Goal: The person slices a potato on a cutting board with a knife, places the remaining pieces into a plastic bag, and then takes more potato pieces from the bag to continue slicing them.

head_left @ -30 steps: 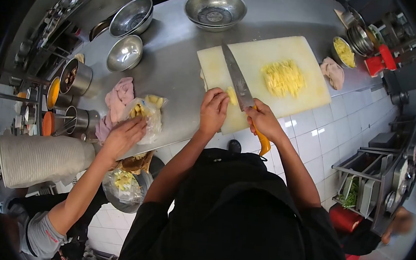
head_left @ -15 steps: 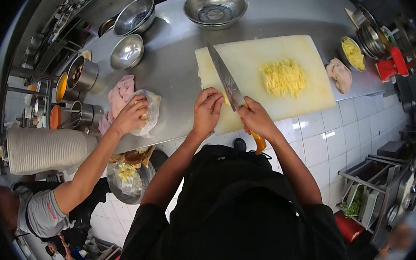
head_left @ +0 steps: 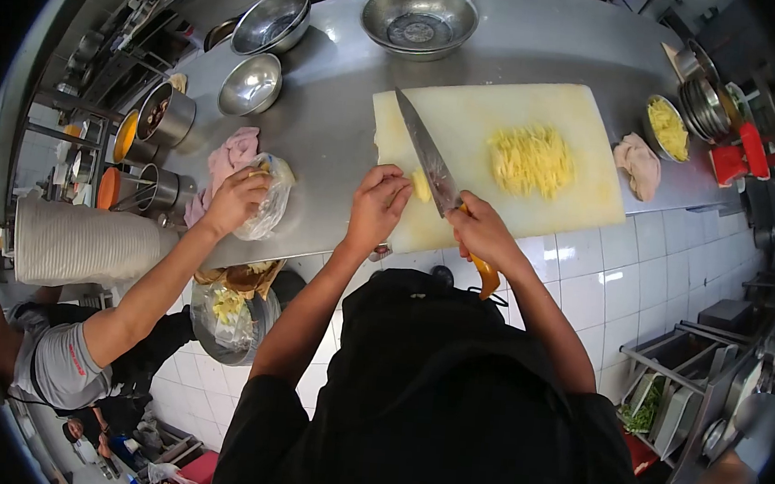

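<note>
My right hand (head_left: 481,228) is closed round the handle of a large knife (head_left: 427,152), whose blade points up and left over the white cutting board (head_left: 470,112). My left hand (head_left: 378,207) is at the board's left edge, fingers bent and close together beside a small yellow piece (head_left: 421,186); whether the fingertips hold anything is too small to tell. A pile of thin yellow strips (head_left: 532,161) lies on the right half of the board.
A co-worker's hand (head_left: 238,199) holds a clear plastic bag (head_left: 269,198) at the left, near a pink cloth (head_left: 230,157). Metal bowls (head_left: 419,19) stand along the back. A bowl of yellow strips (head_left: 667,127) and a pale cloth (head_left: 637,166) are at the right.
The view has shifted slightly. My left hand has moved a little away from the knife blade and the yellow piece shows more. The co-worker's hand has shifted at the bag.
</note>
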The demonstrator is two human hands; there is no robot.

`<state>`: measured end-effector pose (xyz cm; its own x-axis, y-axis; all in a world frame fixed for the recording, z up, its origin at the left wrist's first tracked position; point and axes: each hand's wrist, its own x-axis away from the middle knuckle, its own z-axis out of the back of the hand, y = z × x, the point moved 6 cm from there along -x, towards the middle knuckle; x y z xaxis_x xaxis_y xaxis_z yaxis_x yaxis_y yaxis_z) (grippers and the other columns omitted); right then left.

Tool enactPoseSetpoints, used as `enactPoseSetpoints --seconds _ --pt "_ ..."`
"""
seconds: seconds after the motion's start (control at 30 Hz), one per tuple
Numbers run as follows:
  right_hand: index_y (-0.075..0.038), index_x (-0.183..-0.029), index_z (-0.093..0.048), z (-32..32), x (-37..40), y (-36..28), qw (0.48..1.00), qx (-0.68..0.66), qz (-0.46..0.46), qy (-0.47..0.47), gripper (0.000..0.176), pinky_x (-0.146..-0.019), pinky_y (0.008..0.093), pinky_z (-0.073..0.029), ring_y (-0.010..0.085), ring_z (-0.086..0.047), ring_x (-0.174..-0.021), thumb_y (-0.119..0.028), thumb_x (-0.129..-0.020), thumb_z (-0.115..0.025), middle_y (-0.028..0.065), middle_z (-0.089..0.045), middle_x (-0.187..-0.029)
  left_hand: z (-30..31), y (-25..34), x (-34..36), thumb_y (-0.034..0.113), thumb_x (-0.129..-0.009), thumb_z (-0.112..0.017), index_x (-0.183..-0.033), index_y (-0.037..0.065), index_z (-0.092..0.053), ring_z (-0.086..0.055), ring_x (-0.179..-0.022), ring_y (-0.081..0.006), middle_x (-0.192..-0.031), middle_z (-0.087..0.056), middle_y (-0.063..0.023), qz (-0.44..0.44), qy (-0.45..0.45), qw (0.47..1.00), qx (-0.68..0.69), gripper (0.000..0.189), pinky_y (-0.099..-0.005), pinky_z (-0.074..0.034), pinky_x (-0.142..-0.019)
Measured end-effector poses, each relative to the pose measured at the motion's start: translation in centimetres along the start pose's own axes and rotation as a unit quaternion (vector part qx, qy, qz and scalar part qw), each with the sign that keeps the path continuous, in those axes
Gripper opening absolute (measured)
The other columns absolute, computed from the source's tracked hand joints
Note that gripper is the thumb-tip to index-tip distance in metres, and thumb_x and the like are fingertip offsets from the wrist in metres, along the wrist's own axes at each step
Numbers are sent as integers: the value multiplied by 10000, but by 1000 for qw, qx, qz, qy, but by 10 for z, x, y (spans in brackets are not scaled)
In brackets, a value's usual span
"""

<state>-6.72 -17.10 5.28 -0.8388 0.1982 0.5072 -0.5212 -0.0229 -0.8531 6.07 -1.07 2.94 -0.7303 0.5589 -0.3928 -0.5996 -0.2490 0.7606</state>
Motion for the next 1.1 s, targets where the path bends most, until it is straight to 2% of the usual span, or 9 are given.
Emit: enactPoseSetpoints --seconds 0.33,0.47,0.63,0.93,1.1 --pt "28 -1133 -526 -3 0 2 1000 -7 6 -15 264 -434 327 -438 151 -549 -485 -210 -1022 -553 61 -538 -719 -5 5 2 11 -844 -775 -979 -16 -766 -648 -968 -281 -1083 -653 -112 -5 23 1000 2 138 -373 -544 -856" --pt "33 -1150 -570 -3 -1 9 1000 -8 -6 -5 307 -464 359 -478 204 -602 -487 -216 -976 -532 100 -582 -713 -5 8 1 10 -848 -780 -978 -14 -769 -645 -976 -266 -1089 -655 -108 -5 28 1000 -10 132 -363 -540 -852" --pt "33 -1155 -569 -5 -3 10 1000 -2 -4 -9 312 -467 358 -480 200 -604 -493 -220 -974 -537 103 -589 -736 -5 9 3 19 -866 -784 -986 -5 -776 -647 -958 -244 -1087 -661 -103 -7 41 999 -9 123 -344 -537 -845" --pt "34 -1180 -559 -8 1 8 1000 -10 -5 -18 316 -463 354 -478 188 -600 -494 -214 -985 -531 89 -573 -723 -6 9 4 -2 -831 -788 -960 -12 -771 -625 -950 -266 -1082 -652 -96 -6 51 999 8 130 -364 -538 -837" --pt "41 -1201 -543 -10 -2 8 1000 4 0 -19 333 -465 363 -484 201 -608 -495 -213 -988 -522 110 -590 -736 -7 6 4 17 -864 -786 -988 6 -778 -636 -970 -243 -1088 -652 -95 -10 47 999 0 125 -346 -537 -833"
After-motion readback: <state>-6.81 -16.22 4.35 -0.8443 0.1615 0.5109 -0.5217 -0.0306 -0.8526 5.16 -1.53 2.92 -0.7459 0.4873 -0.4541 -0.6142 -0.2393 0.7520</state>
